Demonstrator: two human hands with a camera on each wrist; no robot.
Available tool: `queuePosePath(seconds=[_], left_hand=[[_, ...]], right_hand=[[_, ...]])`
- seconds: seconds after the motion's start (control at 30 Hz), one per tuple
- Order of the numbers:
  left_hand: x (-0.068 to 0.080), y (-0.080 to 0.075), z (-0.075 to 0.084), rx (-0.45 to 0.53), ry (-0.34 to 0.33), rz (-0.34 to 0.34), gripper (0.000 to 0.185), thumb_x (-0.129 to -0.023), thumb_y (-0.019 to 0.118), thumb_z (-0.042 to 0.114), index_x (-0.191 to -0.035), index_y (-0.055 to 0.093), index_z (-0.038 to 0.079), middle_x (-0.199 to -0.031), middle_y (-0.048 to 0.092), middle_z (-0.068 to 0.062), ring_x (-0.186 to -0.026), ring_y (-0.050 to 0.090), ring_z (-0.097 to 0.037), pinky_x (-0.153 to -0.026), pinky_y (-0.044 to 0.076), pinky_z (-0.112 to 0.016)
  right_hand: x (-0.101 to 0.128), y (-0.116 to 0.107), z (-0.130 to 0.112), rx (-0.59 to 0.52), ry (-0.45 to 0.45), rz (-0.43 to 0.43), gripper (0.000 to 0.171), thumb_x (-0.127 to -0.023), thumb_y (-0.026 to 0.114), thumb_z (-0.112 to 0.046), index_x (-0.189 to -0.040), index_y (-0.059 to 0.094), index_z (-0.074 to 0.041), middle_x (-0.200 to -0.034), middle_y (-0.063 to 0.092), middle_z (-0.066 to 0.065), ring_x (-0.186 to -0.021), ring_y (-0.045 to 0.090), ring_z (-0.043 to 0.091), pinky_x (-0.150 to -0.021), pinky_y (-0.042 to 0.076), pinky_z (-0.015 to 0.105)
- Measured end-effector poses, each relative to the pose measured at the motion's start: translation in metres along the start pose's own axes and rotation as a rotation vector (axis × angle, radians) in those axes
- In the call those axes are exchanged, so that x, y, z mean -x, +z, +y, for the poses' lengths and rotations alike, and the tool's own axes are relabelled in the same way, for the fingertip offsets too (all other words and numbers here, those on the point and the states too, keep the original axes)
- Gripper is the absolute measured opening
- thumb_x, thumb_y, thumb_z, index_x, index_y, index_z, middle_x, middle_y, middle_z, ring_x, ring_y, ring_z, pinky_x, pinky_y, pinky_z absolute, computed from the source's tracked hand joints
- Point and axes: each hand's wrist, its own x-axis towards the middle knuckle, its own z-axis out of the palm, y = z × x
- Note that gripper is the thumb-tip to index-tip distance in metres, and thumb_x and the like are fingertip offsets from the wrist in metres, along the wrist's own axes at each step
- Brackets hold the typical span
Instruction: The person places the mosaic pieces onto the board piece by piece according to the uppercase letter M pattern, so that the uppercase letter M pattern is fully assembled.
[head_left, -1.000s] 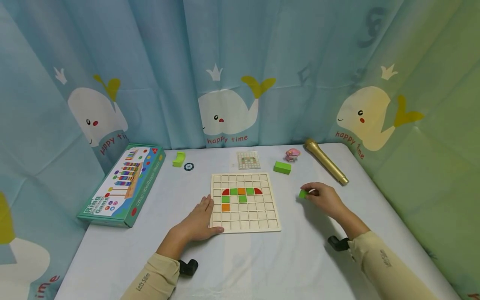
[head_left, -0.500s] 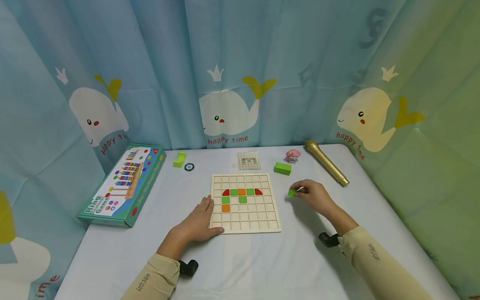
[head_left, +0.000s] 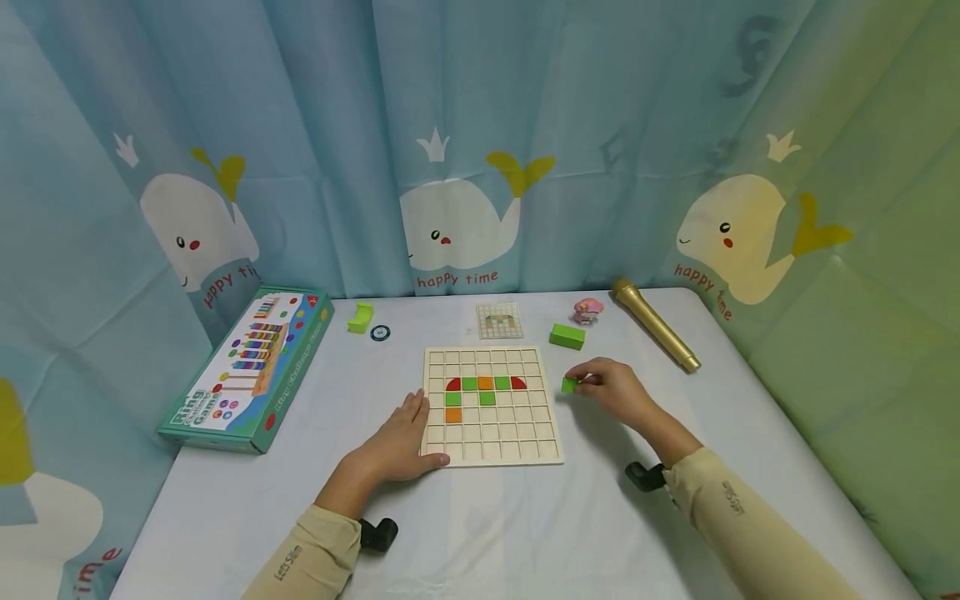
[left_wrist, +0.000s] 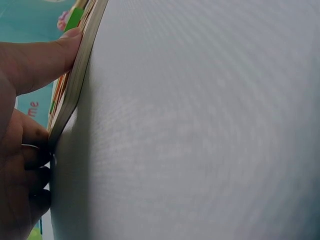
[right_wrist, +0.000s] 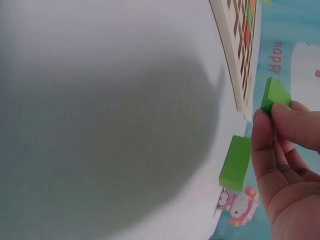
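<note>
We see the right hand [head_left: 611, 392] pinching a small green cube [head_left: 569, 385] between thumb and fingertips, just off the right edge of the wooden grid board [head_left: 491, 406] and a little above the table [head_left: 525, 533]. From the right wrist view the cube [right_wrist: 274, 95] sits at the fingertips [right_wrist: 287, 117], close to the board's edge [right_wrist: 235, 65] but not touching it.

The left hand [head_left: 401, 437] lies flat and relaxed on the table at the board's front left corner, thumb along the front edge and fingers against the left edge. The left wrist view shows the thumb [left_wrist: 47, 60] pressed to the board's side [left_wrist: 75, 85]; the other fingers are loosely curled beside it and hold nothing.

On the board we count a row of red, green, orange, green and red pieces, with two green pieces below it and one orange piece [head_left: 453, 414] lower on the left.

Toward the back edge of the table lie a small pattern card [head_left: 498, 320], a longer green block [head_left: 567, 336], a pink toy figure [head_left: 587, 310] and a gold microphone [head_left: 654, 335] angled to the back right corner. Back left we find a curved green piece [head_left: 361, 317] and a dark round disc [head_left: 379, 332]. A game box [head_left: 251, 367] lies along the left edge. A whale-print curtain [head_left: 450, 167] hangs behind.
</note>
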Motion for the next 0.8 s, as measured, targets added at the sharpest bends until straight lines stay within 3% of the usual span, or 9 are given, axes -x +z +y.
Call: queuePosePath(seconds=[0.5,0.8], left_hand=[[0.000,-0.002,0.000,-0.015,0.026,-0.001,0.102,-0.090,0.070,0.052,-0.155,0.021,-0.010,-0.165,0.014,-0.023,-0.153,0.010,-0.035,-0.121,0.019,-0.046],[0.000,-0.002,0.000,0.003,0.022,0.002,0.102,-0.091,0.070,0.051,-0.155,0.021,-0.010,-0.165,0.014,-0.024,-0.153,0.010,-0.036,-0.121,0.019,-0.047]], right_hand=[[-0.012,0.020,-0.015,-0.066,0.018,-0.086,0.017,-0.088,0.075,-0.001,-0.105,0.077,-0.004,-0.108,0.070,0.013,-0.093,0.067,0.025,-0.076,0.055,0.034],[-0.017,0.030,-0.022,-0.065,-0.018,-0.130,0.016,-0.090,0.073,-0.001,-0.105,0.078,-0.005,-0.108,0.071,0.012,-0.093,0.067,0.023,-0.078,0.056,0.036]])
